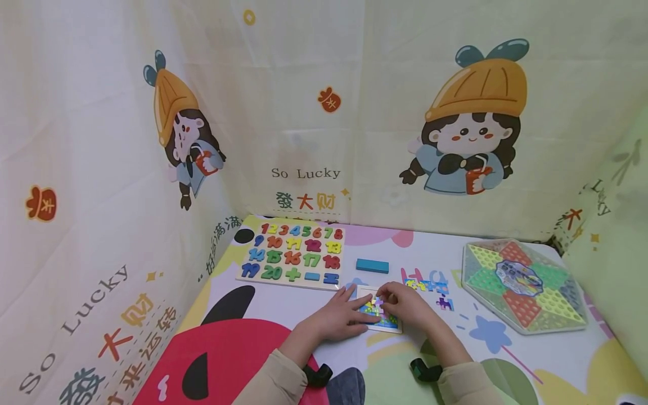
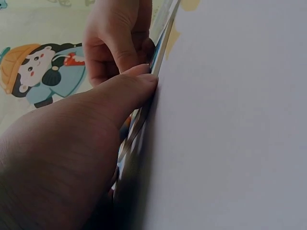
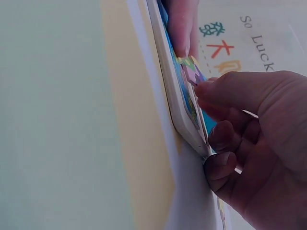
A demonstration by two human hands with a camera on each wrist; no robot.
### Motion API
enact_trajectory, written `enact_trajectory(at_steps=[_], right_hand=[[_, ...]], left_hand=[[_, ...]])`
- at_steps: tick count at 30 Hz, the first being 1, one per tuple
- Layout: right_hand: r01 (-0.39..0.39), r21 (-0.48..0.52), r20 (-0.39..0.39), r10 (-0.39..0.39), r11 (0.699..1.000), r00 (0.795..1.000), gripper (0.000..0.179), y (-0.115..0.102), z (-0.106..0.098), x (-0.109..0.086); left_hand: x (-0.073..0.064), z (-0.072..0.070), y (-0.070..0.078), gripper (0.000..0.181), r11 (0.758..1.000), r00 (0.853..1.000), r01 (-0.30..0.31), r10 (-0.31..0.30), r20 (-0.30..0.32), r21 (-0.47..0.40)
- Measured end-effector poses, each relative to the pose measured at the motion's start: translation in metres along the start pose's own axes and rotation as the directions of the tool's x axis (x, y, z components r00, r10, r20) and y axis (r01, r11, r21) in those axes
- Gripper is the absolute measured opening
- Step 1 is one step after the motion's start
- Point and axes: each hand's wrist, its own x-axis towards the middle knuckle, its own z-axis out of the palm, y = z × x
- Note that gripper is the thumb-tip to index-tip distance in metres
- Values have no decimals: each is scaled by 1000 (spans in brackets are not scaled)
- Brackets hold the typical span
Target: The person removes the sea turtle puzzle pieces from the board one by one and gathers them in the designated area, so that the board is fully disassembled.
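A small jigsaw tray (image 1: 388,329) with a pale frame lies in front of me, partly filled with colourful pieces and partly covered by my hands. My left hand (image 1: 338,315) rests on its left side with the fingers spread, and the fingertips press on the pieces. From the right, my right hand (image 1: 409,306) pinches a pink and purple puzzle piece (image 3: 191,73) between thumb and fingers. In the right wrist view that piece stands tilted over the tray, right beside a left fingertip. The left wrist view shows the left thumb (image 2: 139,84) at the tray's edge.
Joined loose puzzle pieces (image 1: 430,286) and a purple piece (image 1: 444,302) lie right of the tray. Behind it are a teal block (image 1: 372,266) and a number board (image 1: 288,282). A hexagonal Chinese checkers board (image 1: 523,309) lies at the right. Printed curtains (image 1: 385,140) surround the table.
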Motion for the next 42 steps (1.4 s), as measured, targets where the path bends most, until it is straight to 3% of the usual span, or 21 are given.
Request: enact_trajectory(at_steps=[20, 28, 36, 42], right_hand=[[37, -27, -38, -38, 999, 999, 23, 3, 0, 0], [108, -49, -102, -113, 993, 988, 23, 4, -7, -3], [63, -56, -97, -68, 996, 993, 24, 10, -11, -2], [37, -59, -145, -46, 998, 988, 21, 24, -23, -7]], left_hand=[[1, -1, 0, 41, 1000, 1000, 10, -9, 23, -11], [1, 0, 0, 41, 1000, 1000, 18, -18, 20, -8], [0, -2, 2, 41, 1000, 1000, 9, -9, 2, -2], [0, -3, 3, 41, 1000, 1000, 9, -9, 7, -20]])
